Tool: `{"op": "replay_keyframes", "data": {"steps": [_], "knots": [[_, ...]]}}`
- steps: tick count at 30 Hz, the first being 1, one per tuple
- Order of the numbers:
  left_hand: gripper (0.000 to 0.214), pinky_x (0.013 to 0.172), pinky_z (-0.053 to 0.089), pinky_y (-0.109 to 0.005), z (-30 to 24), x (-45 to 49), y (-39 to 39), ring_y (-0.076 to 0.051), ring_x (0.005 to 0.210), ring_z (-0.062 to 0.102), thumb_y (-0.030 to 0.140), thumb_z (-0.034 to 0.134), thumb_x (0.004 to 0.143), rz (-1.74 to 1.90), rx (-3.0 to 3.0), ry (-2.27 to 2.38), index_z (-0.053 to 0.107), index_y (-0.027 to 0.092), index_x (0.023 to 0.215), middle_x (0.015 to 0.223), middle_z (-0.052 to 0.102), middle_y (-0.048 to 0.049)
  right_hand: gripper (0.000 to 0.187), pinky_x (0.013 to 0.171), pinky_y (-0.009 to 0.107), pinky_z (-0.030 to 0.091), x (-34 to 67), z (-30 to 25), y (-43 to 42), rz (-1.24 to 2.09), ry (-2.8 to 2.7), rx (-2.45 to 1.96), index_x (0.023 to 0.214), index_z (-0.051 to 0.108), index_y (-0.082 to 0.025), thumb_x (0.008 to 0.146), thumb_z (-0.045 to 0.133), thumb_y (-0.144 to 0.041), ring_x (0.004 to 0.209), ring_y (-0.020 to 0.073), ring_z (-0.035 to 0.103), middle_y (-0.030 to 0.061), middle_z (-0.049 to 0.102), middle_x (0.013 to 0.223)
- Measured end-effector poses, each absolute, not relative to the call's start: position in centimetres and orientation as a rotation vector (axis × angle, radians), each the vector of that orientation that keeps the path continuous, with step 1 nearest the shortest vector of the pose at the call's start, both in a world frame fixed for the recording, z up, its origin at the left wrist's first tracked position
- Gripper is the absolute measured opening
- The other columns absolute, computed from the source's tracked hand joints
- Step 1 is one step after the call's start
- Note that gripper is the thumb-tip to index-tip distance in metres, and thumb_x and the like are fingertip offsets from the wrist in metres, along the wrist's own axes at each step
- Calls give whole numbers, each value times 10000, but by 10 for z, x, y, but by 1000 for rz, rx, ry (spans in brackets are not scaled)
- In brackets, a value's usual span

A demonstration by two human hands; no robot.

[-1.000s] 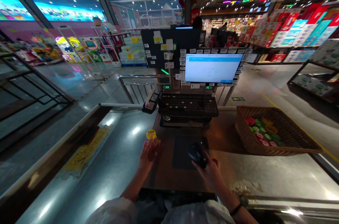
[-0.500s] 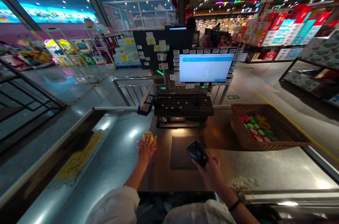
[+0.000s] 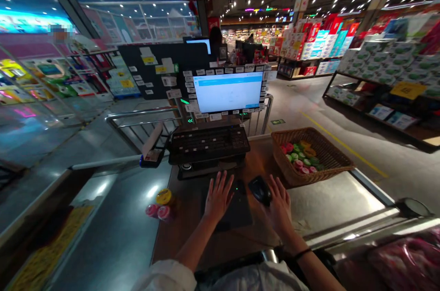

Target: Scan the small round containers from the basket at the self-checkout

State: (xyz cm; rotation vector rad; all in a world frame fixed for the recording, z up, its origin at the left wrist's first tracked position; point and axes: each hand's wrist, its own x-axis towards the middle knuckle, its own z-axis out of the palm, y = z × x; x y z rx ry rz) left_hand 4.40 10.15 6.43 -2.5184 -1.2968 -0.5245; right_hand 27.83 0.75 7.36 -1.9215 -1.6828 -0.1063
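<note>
My left hand (image 3: 218,197) is over the dark mat (image 3: 235,215), fingers spread and holding nothing; a mouse (image 3: 239,186) with a small green light is just to its right. My right hand (image 3: 279,204) has its fingers stretched out beside a black handheld barcode scanner (image 3: 260,190). The scanner's handle end touches the hand near the thumb, which is partly hidden. Left of my left hand, a small round yellow-topped container (image 3: 164,196) and two pink ones (image 3: 158,211) stand together on the metal counter.
A keyboard (image 3: 209,142) sits below a lit monitor (image 3: 229,91) edged with labels. To its left is a small device (image 3: 151,157). A wicker basket (image 3: 335,174) at right holds several round colourful pieces. Metal railings (image 3: 144,116) stand beyond the counter.
The view has turned to the right. My left hand has let go of the small containers and moved right, over the mat. My right hand has loosened around the scanner, its fingers now extended.
</note>
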Motion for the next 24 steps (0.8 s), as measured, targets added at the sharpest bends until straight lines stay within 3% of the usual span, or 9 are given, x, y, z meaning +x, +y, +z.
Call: {"op": "replay_keyframes", "data": {"steps": [6,11,15,20,24], "knots": [[670,1224,229,-455,80,155,120,-257,1538,188,415,416,1007,-589,-2664,-1069,132,287,1600,1661,218,-37,552,1132,495,313,338,66,-1,-204,-1513,-2055,1425,452,-166,899,497,-329,1485,306,260,128,358,1600],[652,1243,181,-451,85,238,142,-250,1544,161,393,374,1018,-640,-2728,-903,119,265,1604,1666,209,-20,635,1108,506,334,386,71,-2,-278,-1318,-2124,1515,331,-176,934,446,-406,1458,317,302,133,424,1556],[604,1251,173,-465,89,297,163,-243,1551,125,385,355,1022,-621,-2801,-864,214,237,1590,1670,195,-20,678,1129,508,306,420,78,2,-367,-1238,-2125,1550,266,-168,940,445,-404,1461,311,296,142,447,1538],[513,1249,143,-552,94,363,189,-263,1543,145,362,306,1033,-299,-3051,-813,386,206,1516,1625,332,-44,628,1137,512,291,455,79,7,-464,-1210,-2103,1516,340,-135,950,436,-392,1466,312,286,159,446,1537],[466,1234,168,-557,89,400,204,-277,1500,271,300,447,980,-102,-3136,-661,497,224,1437,1555,452,-63,603,1127,509,303,477,75,15,-510,-1189,-2086,1474,397,-93,978,392,-435,1454,318,310,191,491,1494]]}}
